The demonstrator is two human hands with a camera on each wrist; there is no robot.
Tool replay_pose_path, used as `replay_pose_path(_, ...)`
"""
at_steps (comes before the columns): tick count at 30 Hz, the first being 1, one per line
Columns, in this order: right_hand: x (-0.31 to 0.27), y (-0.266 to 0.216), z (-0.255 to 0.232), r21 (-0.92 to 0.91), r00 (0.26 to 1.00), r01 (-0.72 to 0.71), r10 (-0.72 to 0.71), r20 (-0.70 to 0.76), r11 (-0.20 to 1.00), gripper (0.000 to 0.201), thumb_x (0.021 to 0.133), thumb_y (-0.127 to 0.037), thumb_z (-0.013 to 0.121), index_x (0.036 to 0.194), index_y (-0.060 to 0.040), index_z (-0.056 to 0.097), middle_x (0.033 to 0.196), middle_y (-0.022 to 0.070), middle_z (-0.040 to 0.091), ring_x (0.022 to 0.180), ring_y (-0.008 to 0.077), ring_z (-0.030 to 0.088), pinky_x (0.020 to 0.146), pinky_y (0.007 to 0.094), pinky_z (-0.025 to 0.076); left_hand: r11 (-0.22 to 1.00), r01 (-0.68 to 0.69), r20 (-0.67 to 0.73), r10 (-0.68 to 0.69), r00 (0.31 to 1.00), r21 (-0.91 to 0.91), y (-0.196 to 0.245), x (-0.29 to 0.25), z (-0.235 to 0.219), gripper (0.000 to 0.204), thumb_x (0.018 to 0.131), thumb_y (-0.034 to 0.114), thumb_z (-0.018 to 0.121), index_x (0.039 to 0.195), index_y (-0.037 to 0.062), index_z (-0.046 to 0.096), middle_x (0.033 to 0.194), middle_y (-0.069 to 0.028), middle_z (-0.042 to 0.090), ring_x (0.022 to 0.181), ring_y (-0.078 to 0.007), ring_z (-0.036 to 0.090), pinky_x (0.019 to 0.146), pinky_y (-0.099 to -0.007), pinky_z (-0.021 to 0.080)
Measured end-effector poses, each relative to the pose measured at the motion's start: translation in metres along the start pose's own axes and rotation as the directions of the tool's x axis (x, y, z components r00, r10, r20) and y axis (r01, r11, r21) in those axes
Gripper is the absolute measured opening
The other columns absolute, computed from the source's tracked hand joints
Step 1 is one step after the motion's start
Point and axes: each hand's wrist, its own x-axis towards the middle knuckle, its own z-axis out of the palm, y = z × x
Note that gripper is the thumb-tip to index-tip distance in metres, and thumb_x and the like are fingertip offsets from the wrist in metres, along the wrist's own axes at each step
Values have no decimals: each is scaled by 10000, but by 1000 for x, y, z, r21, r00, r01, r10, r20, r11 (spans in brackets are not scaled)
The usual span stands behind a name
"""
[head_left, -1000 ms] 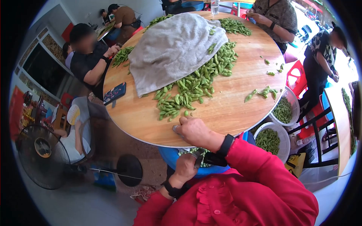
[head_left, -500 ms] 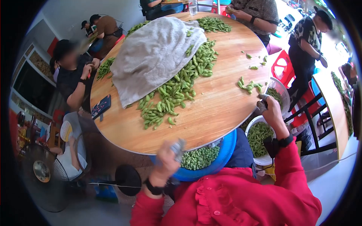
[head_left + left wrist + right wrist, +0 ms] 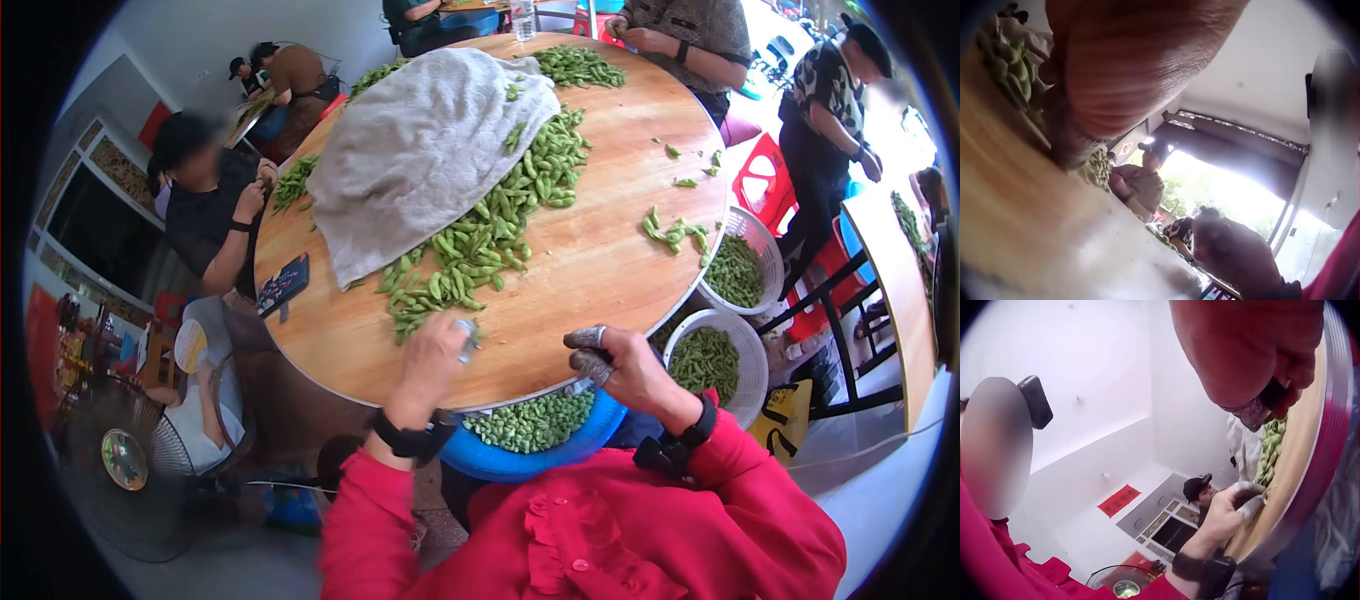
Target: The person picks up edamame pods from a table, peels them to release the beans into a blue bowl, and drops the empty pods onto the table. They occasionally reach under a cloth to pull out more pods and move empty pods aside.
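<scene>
Green pods lie heaped along the near side of a grey cloth on the round wooden table. At the heap's near end, the left hand reaches down; the right wrist view shows its wrapped thumb and finger apart beside the pods. Over the near edge is the right hand, its grey-wrapped thumb and forefinger extended with a gap and no pod visible between them. Below the edge, a blue basin holds shelled beans.
Several loose pods lie near the table's right edge. Two white baskets of pods stand at the right. A phone rests at the table's left edge, a bottle at its far side. People sit around, and a fan stands at lower left.
My right hand has come left from the table's right edge to its near edge. From beside the basin, my left hand has moved up to the pods. The whole view has shifted slightly.
</scene>
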Motion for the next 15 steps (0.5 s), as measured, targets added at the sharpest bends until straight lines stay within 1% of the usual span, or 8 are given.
replay_pose_path(2, 3, -4, 11, 5, 999, -21, 21, 39, 1000, 270, 774, -93, 578, 1006, 43, 549, 764, 155, 598, 686, 192, 582, 612, 295, 462, 1000, 16, -43, -15, 999, 11, 20, -8, 4, 95, 665, 79, 591, 750, 40, 576, 777, -121, 552, 750, -296, 531, 645, -381, 429)
replay_pose_path(3, 4, -3, 16, -43, 998, 1, 1, 60, 999, 308, 764, -99, 570, 1035, 43, 531, 737, 182, 588, 687, 254, 590, 612, 331, 457, 1000, 27, -58, -27, 998, -1, 31, -12, 5, 102, 663, 78, 593, 756, 39, 578, 783, -125, 555, 751, -295, 534, 646, -380, 430)
replay_pose_path(6, 11, -9, 23, -188, 990, 45, -19, 142, 981, 309, 750, -83, 558, 1032, 41, 527, 732, 203, 576, 692, 319, 576, 612, 362, 448, 990, 65, -135, -82, 987, -124, 54, -21, 10, 132, 653, 59, 598, 781, 32, 586, 807, -135, 566, 740, -301, 544, 643, -372, 438)
replay_pose_path(7, 13, -4, 24, -288, 975, 78, -12, 222, 955, 402, 744, -18, 542, 1133, 34, 455, 773, 160, 581, 705, 255, 585, 627, 315, 446, 981, 74, -166, -104, 981, -180, 59, -24, 12, 144, 649, 51, 600, 791, 29, 590, 816, -139, 570, 734, -305, 548, 642, -368, 441)
replay_pose_path(10, 19, -2, 29, -249, 958, 141, -68, 279, 958, 343, 759, -24, 545, 1092, 34, 489, 803, 131, 604, 722, 203, 591, 651, 293, 453, 922, 151, -136, -211, 968, -358, 65, -30, 19, 166, 636, 14, 603, 802, 17, 594, 825, -142, 579, 700, -318, 557, 620, -343, 449)
replay_pose_path(11, 19, -3, 32, -132, 963, 117, -80, 259, 984, 296, 763, -35, 550, 1047, 37, 507, 795, 128, 608, 722, 195, 589, 652, 291, 453, 906, 148, -146, -222, 964, -397, 65, -32, 21, 146, 684, 0, 597, 828, 3, 578, 778, -110, 596, 650, -275, 577, 586, -313, 458)
replay_pose_path(13, 19, -4, 35, 108, 972, 73, -95, 214, 992, 209, 771, -56, 559, 955, 42, 543, 779, 123, 615, 721, 180, 586, 654, 289, 455, 629, 182, -94, -379, 921, -756, 65, -40, 33, 141, 724, 3, 588, 862, 10, 562, 744, -84, 597, 640, -211, 579, 569, -279, 459)
replay_pose_path(15, 18, -8, 32, 249, 958, 30, -99, 268, 968, 181, 795, -74, 559, 938, 35, 551, 805, 71, 613, 752, 120, 556, 681, 258, 448, 310, 232, 69, -457, 887, -922, 66, -42, 31, 115, 775, 39, 555, 886, 13, 549, 715, -63, 592, 616, -153, 566, 544, -244, 450)
